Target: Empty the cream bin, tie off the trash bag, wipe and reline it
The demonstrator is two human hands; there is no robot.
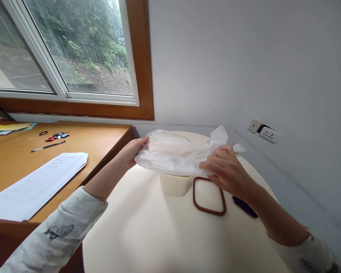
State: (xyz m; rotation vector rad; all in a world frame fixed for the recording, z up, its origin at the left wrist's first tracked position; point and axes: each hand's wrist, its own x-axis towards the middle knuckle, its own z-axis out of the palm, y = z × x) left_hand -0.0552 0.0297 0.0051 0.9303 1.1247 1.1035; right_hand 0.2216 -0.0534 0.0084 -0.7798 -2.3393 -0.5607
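A thin white translucent plastic bag (pixel 176 155) is stretched sideways above a round cream table (pixel 159 235). My left hand (pixel 135 149) grips its left end, while my right hand (pixel 224 167) is closed around the gathered right side, with loose ends sticking up beyond the fingers. Below the bag stands a cream plastic bin (pixel 174 185), its top mostly covered from view. A brown rounded-square frame (pixel 195 199) lies flat just right of the bin, partly under my right hand.
Something dark blue (pixel 245 207) lies behind my right forearm. To the left, a wooden desk (pixel 102 132) bears papers (pixel 45 185), a pen (pixel 48 146) and keys (pixel 58 135). A wall with a socket (pixel 269 134) borders the table's far right side.
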